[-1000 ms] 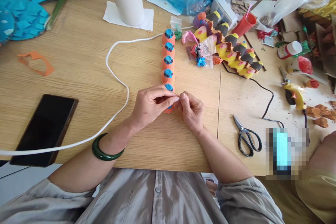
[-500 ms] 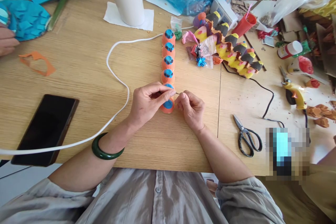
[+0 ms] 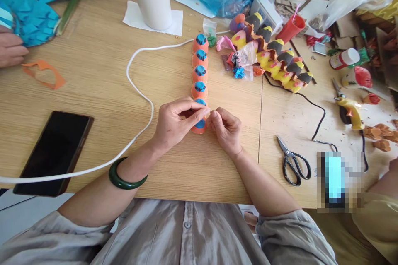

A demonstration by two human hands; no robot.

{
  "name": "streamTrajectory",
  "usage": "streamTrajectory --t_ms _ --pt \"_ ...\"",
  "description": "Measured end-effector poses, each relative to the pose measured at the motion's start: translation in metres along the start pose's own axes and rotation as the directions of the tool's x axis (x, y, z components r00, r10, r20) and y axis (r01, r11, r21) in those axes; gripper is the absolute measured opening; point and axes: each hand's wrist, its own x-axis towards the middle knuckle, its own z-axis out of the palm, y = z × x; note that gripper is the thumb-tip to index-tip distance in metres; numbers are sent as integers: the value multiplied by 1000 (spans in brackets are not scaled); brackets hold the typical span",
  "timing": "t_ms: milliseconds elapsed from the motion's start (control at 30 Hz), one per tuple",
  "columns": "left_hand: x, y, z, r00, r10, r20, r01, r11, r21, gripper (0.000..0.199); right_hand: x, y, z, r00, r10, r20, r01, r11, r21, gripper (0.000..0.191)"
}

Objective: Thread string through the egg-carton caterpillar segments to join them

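A row of orange bumps like an egg-carton strip (image 3: 199, 75) runs away from me on the table, each bump topped with a blue patch. The farther patches carry small dark marks. Over the near end, my left hand (image 3: 178, 121) pinches a thin dark strand between thumb and forefinger, partly covering the last two bumps. Just to the right, my right hand (image 3: 227, 129) is closed in a pinch at the strand's other end, its fingertips almost touching the left ones. Little of the strand shows, and what it is made of I cannot tell.
A white cable (image 3: 152, 112) curves past my left forearm and over a phone (image 3: 52, 153). Scissors (image 3: 292, 161) lie to the right, with a glue gun (image 3: 350, 112) beyond. A painted carton piece (image 3: 280, 58) and a white bottle (image 3: 151, 0) stand farther back. Another person's hand (image 3: 10, 47) is at far left.
My fingertips have come closer together, and less of the dark strand shows between them. The other person's hand at far left has moved slightly right.
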Motion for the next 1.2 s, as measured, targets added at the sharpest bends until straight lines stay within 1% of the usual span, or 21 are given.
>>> streamTrajectory --t_ms 100,267,367,467,567,633,700,800,933,1033,1100,1200 --pt "0 0 0 1000 2 -22 -2 1000 -12 12 0 0 0 1000 -18 -4 18 1000 4 45" --pt "0 0 0 1000 5 13 -5 1000 3 14 -1 2 0 1000 -15 6 16 999 -37 46" --pt "1 1 0 999 -35 -19 35 999 -18 13 -1 4 0 998 -29 -48 28 999 -24 37" --pt "1 2 0 996 -89 -27 87 994 -58 14 -1 5 0 991 -88 -103 89 996 11 20" --pt "1 2 1 993 -114 16 115 989 -93 18 -1 3 -1 983 -167 -72 165 986 -35 19" --pt "1 2 1 991 -126 45 130 986 -108 23 -1 2 -2 977 -208 -43 204 975 -82 13" --pt "1 4 1 986 -151 69 158 980 -119 27 -1 2 -2 973 -228 -37 223 970 -91 9" --pt "1 5 0 979 -192 70 200 971 -129 33 -2 3 -2 979 -197 -56 194 979 -59 14" --pt "3 2 -2 984 -180 -17 176 975 -133 37 -2 5 -1 992 -113 -57 111 993 -35 30" --pt "4 -2 -3 984 -170 -48 161 976 -143 36 -1 7 0 995 -78 -57 79 997 5 23" --pt "4 -4 -3 985 -166 -52 157 978 -139 35 -1 7 0 996 -56 -65 58 998 30 21" --pt "4 -4 -2 990 -138 -7 136 984 -116 25 0 5 -1 999 -28 -44 29 999 19 30"
